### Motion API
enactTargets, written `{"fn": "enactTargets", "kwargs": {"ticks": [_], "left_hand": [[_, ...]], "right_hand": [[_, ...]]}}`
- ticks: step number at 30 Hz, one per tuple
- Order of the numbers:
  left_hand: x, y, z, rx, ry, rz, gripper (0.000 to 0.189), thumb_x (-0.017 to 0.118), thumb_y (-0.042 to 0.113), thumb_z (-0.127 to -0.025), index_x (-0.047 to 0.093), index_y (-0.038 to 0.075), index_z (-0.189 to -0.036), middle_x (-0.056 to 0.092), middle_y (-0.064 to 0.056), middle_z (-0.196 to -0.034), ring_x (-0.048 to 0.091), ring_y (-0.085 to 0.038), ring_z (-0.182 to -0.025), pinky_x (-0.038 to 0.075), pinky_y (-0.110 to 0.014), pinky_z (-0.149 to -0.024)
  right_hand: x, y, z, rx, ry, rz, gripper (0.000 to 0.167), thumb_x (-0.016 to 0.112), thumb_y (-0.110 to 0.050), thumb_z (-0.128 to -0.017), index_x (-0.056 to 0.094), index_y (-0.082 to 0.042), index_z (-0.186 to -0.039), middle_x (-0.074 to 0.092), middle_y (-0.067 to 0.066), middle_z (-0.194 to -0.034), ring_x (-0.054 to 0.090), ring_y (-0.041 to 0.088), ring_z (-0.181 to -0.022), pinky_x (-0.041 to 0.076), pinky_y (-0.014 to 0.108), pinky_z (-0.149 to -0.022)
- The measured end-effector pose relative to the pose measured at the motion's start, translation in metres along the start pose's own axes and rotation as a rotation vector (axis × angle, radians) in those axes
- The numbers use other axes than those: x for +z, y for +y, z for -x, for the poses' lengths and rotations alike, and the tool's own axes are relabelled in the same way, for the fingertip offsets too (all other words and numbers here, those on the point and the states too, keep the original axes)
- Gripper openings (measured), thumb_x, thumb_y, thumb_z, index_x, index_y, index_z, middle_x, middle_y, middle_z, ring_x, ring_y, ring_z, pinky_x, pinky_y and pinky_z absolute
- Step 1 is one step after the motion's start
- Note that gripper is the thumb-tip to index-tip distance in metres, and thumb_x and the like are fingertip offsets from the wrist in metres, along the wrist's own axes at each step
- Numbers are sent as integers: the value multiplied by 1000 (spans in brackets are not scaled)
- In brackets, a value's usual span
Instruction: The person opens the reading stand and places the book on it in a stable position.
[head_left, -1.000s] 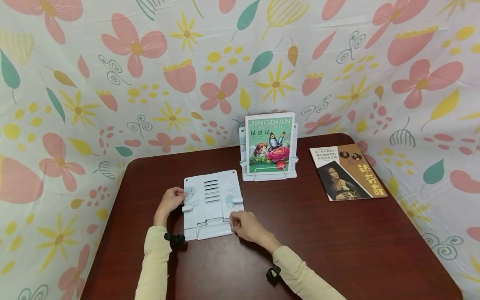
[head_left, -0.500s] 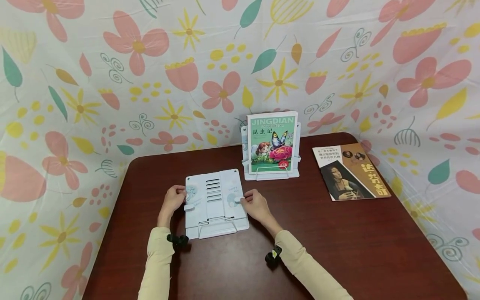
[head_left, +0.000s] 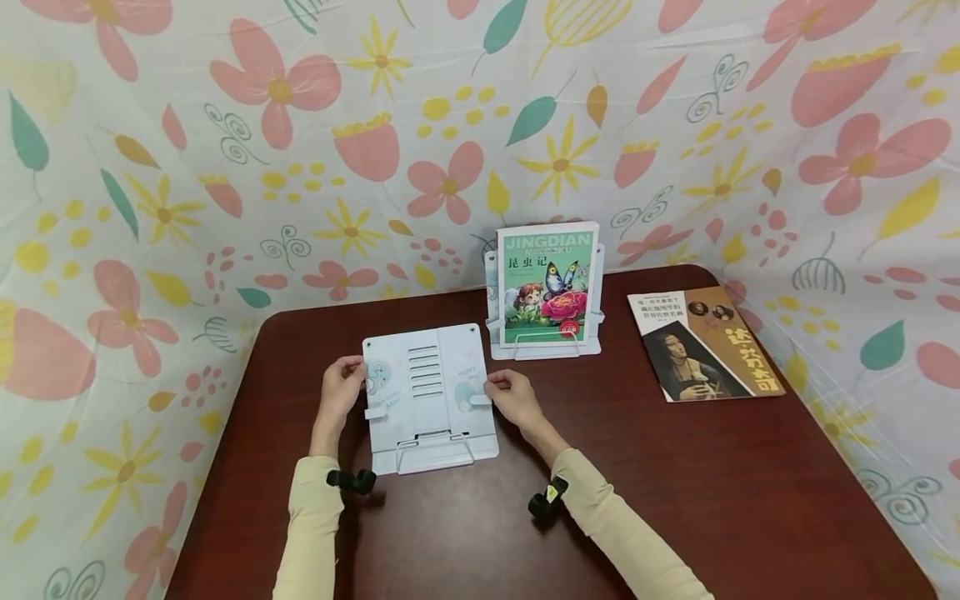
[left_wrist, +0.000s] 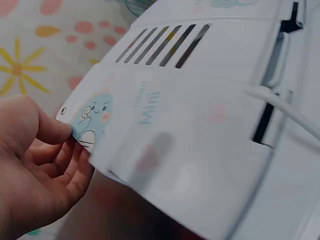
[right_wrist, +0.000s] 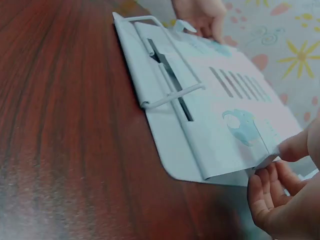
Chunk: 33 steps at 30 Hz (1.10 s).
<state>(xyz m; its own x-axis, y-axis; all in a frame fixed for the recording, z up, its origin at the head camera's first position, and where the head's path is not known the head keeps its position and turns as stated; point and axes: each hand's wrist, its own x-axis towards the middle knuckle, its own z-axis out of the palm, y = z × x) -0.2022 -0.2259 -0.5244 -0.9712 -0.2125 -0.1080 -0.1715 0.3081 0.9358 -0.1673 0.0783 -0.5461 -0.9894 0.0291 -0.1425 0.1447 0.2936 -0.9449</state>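
Note:
A pale blue-white book stand (head_left: 393,427) stands toward the left of the table, its slotted back plate tilted up from the base. Cartoon prints and a row of slots mark the plate (left_wrist: 195,125), and a wire page holder (right_wrist: 180,95) crosses its lower part. At the plate's left edge my left hand (head_left: 341,390) pinches the rim, thumb on the printed face, as the left wrist view shows. My right hand (right_wrist: 292,187) grips the opposite edge by the small side tab, thumb above and curled fingers below. What lies behind the plate is hidden in the head view.
Behind and to the right, a second stand (head_left: 508,353) holds an upright green book (head_left: 536,287) with a butterfly cover. A brown and white book (head_left: 693,346) lies flat at the right. Floral cloth (head_left: 450,108) hangs behind the dark wooden table (head_left: 637,500).
My right hand has moved up from the stand's lower right corner to its right side tab. The back plate's top edge has risen, with my left hand still at the left edge.

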Motion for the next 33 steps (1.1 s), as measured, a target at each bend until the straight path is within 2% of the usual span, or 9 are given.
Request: {"fn": "enactTargets", "kwargs": {"ticks": [4, 7, 15, 18, 21, 26, 33], "left_hand": [[-10, 18, 9, 84, 37, 51, 22, 58, 8, -101, 62, -6, -119, 59, -5, -100, 55, -7, -83, 52, -21, -76], [-18, 29, 19, 154, 53, 76, 19, 61, 8, -100, 64, -4, -114, 61, -1, -96, 57, -5, -81, 53, -20, -77], [-43, 47, 48, 330, 10, 73, 18, 68, 10, -97, 67, -5, -109, 67, 1, -95, 60, -7, -85, 50, -14, -77], [-50, 47, 58, 369, -27, 86, 15, 66, 4, -97, 67, -6, -108, 67, 5, -94, 60, -7, -85, 51, -14, -78], [-57, 46, 66, 375, -71, 136, 15, 66, 1, -96, 66, -9, -108, 68, 8, -94, 62, -11, -83, 54, -16, -78], [-66, 40, 76, 379, -123, 199, 16, 67, -2, -95, 65, -13, -106, 69, 6, -93, 63, -14, -83, 56, -19, -79], [-74, 28, 88, 430, -174, 177, 11, 68, -9, -90, 66, -10, -101, 69, 6, -91, 61, -9, -84, 53, -19, -75]], "right_hand": [[-3, -10, 0, -90, 35, -74, 14, 63, -4, -96, 67, 6, -105, 67, 17, -97, 62, 19, -89, 48, 23, -77], [-9, -21, 0, -166, 37, -99, 12, 64, -2, -96, 66, 6, -104, 67, 19, -98, 61, 16, -88, 48, 22, -80], [-34, -55, 6, -281, -23, -116, 14, 66, -11, -98, 67, 0, -107, 68, 17, -103, 62, 15, -94, 51, 26, -89], [-42, -65, 11, -325, -58, -118, 15, 67, -12, -98, 67, -1, -108, 68, 17, -105, 62, 15, -95, 52, 23, -86], [-48, -69, 17, -345, -93, -121, 15, 68, -13, -98, 67, -2, -107, 68, 15, -106, 61, 14, -94, 52, 19, -84], [-56, -71, 26, -395, -172, -135, 12, 70, -11, -96, 69, -3, -104, 68, 15, -104, 61, 18, -90, 53, 21, -78], [-62, -70, 39, -458, -262, -136, 9, 70, -8, -95, 70, -4, -103, 68, 11, -99, 61, 19, -88, 56, 22, -79]]}}
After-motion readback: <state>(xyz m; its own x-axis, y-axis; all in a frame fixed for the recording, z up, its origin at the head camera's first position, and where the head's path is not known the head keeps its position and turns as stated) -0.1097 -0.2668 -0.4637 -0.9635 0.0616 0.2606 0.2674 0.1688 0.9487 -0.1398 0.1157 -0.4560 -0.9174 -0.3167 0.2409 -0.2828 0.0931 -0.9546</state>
